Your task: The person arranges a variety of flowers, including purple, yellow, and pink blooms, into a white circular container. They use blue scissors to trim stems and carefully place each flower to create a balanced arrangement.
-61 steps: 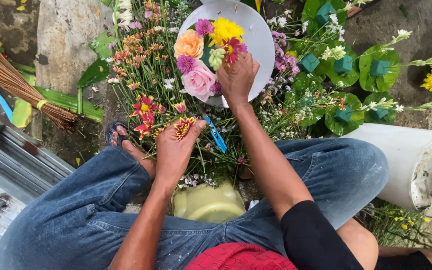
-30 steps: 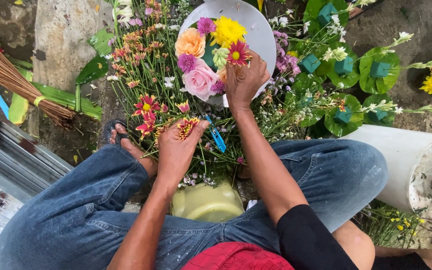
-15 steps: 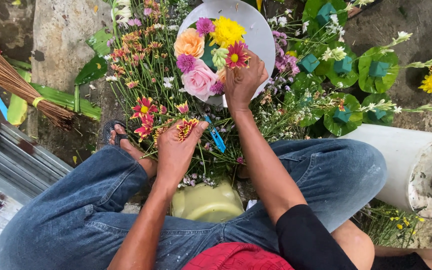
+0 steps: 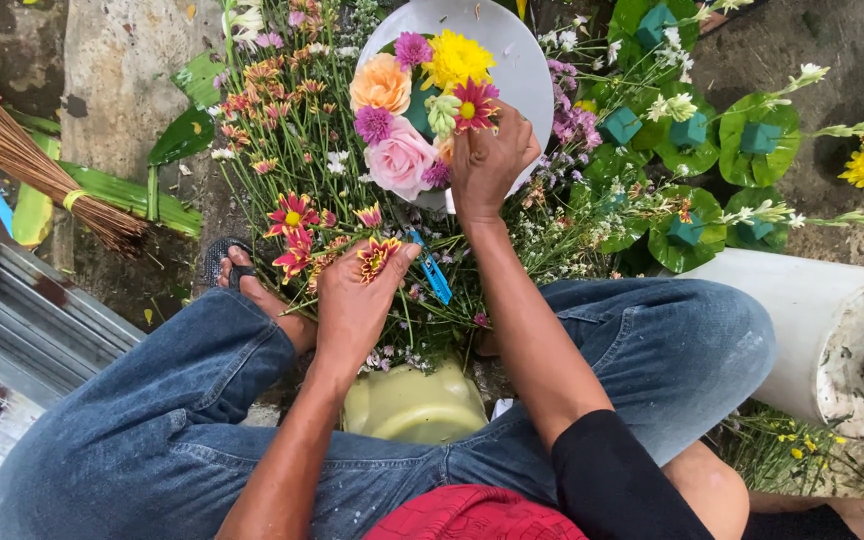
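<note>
A flower arrangement (image 4: 407, 110) with an orange rose, a pink rose, a yellow bloom and purple blooms sits on a white round plate (image 4: 512, 55). My right hand (image 4: 489, 160) pinches the stem of a red-and-yellow daisy (image 4: 474, 104) set into the arrangement's right side. Lower down, my left hand (image 4: 357, 300) grips a small red-and-yellow flower (image 4: 377, 255) by its stem, above a pile of loose cut flowers (image 4: 297, 130). A blue-handled tool (image 4: 432, 270) lies between my hands.
Green foam blocks on round leaves (image 4: 697, 130) lie to the right. A white cylinder (image 4: 812, 330) lies on its side at right. A stick broom (image 4: 22, 165) and metal sheets are at left. A pale green stool (image 4: 412, 405) shows between my jean-clad knees.
My right hand has moved the red-and-yellow daisy up and set it into the arrangement's right side. My left hand stays in place with its flower.
</note>
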